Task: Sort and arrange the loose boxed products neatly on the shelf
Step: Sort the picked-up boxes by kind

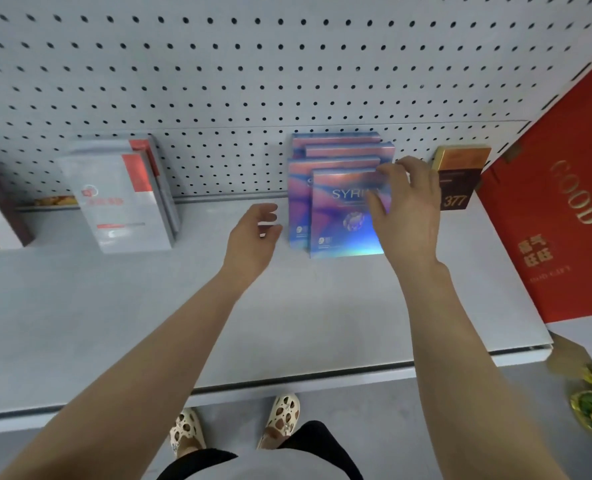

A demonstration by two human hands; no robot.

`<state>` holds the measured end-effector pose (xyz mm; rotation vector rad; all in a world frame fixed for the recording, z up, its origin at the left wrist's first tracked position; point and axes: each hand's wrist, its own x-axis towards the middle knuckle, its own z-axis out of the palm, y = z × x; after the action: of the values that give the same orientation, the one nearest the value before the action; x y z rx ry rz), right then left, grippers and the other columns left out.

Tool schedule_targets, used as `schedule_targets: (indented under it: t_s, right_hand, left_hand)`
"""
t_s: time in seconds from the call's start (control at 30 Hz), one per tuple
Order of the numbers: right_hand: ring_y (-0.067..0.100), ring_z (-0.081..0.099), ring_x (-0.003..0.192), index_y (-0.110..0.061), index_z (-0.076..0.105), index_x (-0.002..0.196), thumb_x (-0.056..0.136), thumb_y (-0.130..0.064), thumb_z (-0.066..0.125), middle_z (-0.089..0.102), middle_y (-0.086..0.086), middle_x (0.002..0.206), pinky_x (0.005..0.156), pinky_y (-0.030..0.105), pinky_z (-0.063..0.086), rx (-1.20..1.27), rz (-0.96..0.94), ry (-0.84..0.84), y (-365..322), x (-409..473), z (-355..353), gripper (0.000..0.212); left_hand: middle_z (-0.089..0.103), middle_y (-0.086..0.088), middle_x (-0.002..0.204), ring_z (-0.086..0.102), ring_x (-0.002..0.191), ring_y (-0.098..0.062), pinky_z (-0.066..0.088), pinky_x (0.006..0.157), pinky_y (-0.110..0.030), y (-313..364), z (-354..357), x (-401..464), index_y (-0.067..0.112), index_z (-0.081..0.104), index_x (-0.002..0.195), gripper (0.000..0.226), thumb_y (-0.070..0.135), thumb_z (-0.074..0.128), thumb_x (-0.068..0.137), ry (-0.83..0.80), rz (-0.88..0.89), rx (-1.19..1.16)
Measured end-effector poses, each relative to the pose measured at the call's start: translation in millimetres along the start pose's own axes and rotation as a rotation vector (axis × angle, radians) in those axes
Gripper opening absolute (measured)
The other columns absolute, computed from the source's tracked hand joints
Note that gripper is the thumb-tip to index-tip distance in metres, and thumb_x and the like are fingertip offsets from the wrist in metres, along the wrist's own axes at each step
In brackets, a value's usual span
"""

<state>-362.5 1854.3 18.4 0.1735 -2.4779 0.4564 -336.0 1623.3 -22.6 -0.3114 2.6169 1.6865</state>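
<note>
Iridescent foil fills the front box (343, 216), and the right hand (405, 206) has its fingers (377, 202) curled over that box's upper right corner while the left hand (253, 233) hovers just beside the stack, fingers loosely bent and holding nothing. Four such boxes stand staggered against the pegboard (253, 81) at mid-shelf (149, 306). A one-cornered push could twist the front box or tip the slick row forward, since nothing braces its left side.

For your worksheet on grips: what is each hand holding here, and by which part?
The right hand grips the front blue box at its upper right corner, fingers over the face. The left hand holds nothing.
</note>
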Motion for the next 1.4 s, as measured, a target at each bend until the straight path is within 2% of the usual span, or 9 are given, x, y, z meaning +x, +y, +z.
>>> schedule_targets:
  t_s: [0.1, 0.23, 0.37, 0.57, 0.8, 0.93, 1.07, 1.23, 1.4]
  right_hand:
    - [0.035, 0.056, 0.103, -0.007, 0.063, 0.11, 0.09, -0.02, 0.061, 0.062, 0.014, 0.112, 0.091, 0.039, 0.042, 0.049, -0.008, -0.041, -30, -23, 9, 0.025]
    - [0.035, 0.057, 0.093, -0.008, 0.064, 0.106, 0.094, -0.022, 0.053, 0.062, 0.011, 0.105, 0.082, 0.043, 0.046, 0.163, 0.011, -0.188, -83, -64, 28, 0.022]
    - [0.031, 0.06, 0.097, -0.01, 0.064, 0.114, 0.096, -0.025, 0.048, 0.062, 0.01, 0.11, 0.084, 0.041, 0.05, 0.298, -0.045, -0.317, -158, -108, 42, 0.029]
    - [0.025, 0.06, 0.105, -0.014, 0.061, 0.122, 0.1, -0.024, 0.05, 0.06, 0.005, 0.12, 0.088, 0.036, 0.049, 0.45, -0.152, -0.512, -307, -167, 63, 0.027]
    - [0.021, 0.059, 0.107, -0.014, 0.061, 0.123, 0.101, -0.024, 0.047, 0.061, 0.004, 0.119, 0.091, 0.034, 0.048, 0.63, -0.378, -0.676, -505, -248, 81, 0.028]
    - [0.025, 0.059, 0.103, -0.013, 0.062, 0.117, 0.099, -0.026, 0.047, 0.063, 0.006, 0.113, 0.087, 0.037, 0.047, 0.692, -0.563, -0.788, -603, -294, 88, 0.027]
    - [0.02, 0.057, 0.103, -0.017, 0.06, 0.12, 0.1, -0.028, 0.048, 0.062, 0.002, 0.113, 0.084, 0.033, 0.046, 0.717, -0.705, -0.889, -685, -325, 98, 0.025]
    - [0.014, 0.055, 0.109, -0.02, 0.057, 0.125, 0.102, -0.033, 0.044, 0.061, -0.002, 0.118, 0.086, 0.029, 0.046, 0.709, -0.795, -0.987, -778, -355, 129, 0.03]
    - [0.015, 0.056, 0.108, -0.02, 0.058, 0.125, 0.102, -0.035, 0.043, 0.062, -0.002, 0.116, 0.088, 0.032, 0.047, 0.726, -0.833, -1.027, -888, -367, 178, 0.031]
  left_hand:
    - [0.065, 0.009, 0.106, 0.059, 0.085, 0.007, 0.037, 0.071, 0.001, -6, -27, -19, 0.021, 0.059, 0.119, 0.027, 0.011, 0.057, 0.093, 0.021, 0.027, -0.015]
    - [0.067, 0.011, 0.105, 0.061, 0.089, 0.004, 0.04, 0.072, -0.002, -25, -75, -56, 0.023, 0.061, 0.117, 0.024, 0.018, 0.057, 0.095, 0.056, 0.027, -0.034]
    - [0.07, 0.008, 0.106, 0.066, 0.095, -0.01, 0.05, 0.088, -0.024, -64, -140, -103, 0.028, 0.062, 0.114, 0.021, 0.022, 0.059, 0.094, 0.131, -0.018, -0.078]
    - [0.07, 0.009, 0.104, 0.066, 0.097, -0.014, 0.052, 0.092, -0.041, -146, -269, -196, 0.034, 0.061, 0.11, 0.02, 0.024, 0.059, 0.093, 0.351, -0.103, -0.107]
    - [0.07, 0.009, 0.103, 0.066, 0.093, -0.014, 0.053, 0.09, -0.041, -249, -417, -329, 0.044, 0.059, 0.099, 0.024, 0.022, 0.059, 0.091, 0.704, -0.258, -0.131]
    - [0.07, 0.007, 0.103, 0.066, 0.093, -0.015, 0.053, 0.089, -0.04, -301, -474, -398, 0.036, 0.061, 0.104, 0.022, 0.017, 0.057, 0.094, 0.872, -0.396, -0.171]
    - [0.07, 0.01, 0.099, 0.066, 0.093, -0.016, 0.053, 0.09, -0.043, -339, -523, -444, 0.045, 0.061, 0.098, 0.02, 0.027, 0.057, 0.089, 1.008, -0.507, -0.226]
    - [0.069, 0.006, 0.1, 0.065, 0.094, -0.015, 0.053, 0.091, -0.041, -384, -581, -466, 0.028, 0.062, 0.108, 0.019, 0.017, 0.056, 0.095, 1.106, -0.604, -0.25]
    - [0.07, 0.009, 0.102, 0.066, 0.096, -0.013, 0.052, 0.09, -0.035, -437, -669, -462, 0.03, 0.062, 0.109, 0.019, 0.019, 0.056, 0.094, 1.113, -0.685, -0.226]
